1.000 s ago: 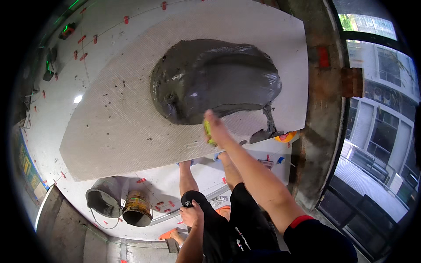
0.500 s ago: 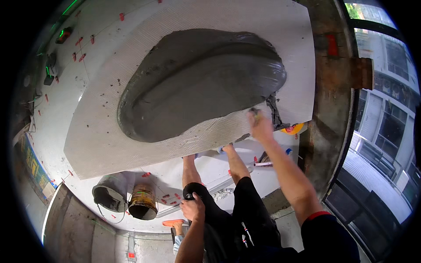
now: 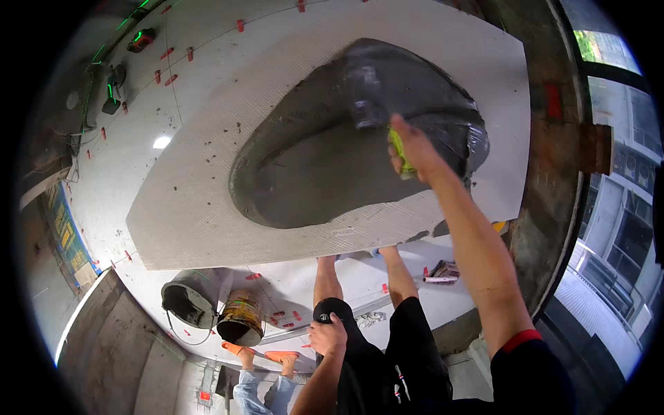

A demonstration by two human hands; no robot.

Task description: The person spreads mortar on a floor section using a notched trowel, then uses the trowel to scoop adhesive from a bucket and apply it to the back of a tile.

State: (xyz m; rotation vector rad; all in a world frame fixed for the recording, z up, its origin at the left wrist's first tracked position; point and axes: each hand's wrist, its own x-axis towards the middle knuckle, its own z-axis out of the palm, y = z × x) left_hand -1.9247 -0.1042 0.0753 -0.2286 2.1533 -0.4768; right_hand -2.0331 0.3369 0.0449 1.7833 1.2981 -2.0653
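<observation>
My right hand grips a trowel by its yellow-green handle. The trowel's blade, smeared by motion, lies over the wet grey mortar. This mortar covers the middle of a large pale tile with a finely ribbed surface, and a curved ridge runs through it. Below the tile's near edge, my left hand rests on my left knee, fingers laid over the black shorts and holding nothing that I can see.
Two used buckets, a dark one and a yellowish one, stand at the near left. Beside them are another person's orange slippers. Red clips dot the pale floor; devices with green light sit far left. A window is at right.
My right hand has moved from the tile's near right edge up and over the mortar with the trowel. The mortar's surface shows fresh strokes on the right. My left hand stays on my knee.
</observation>
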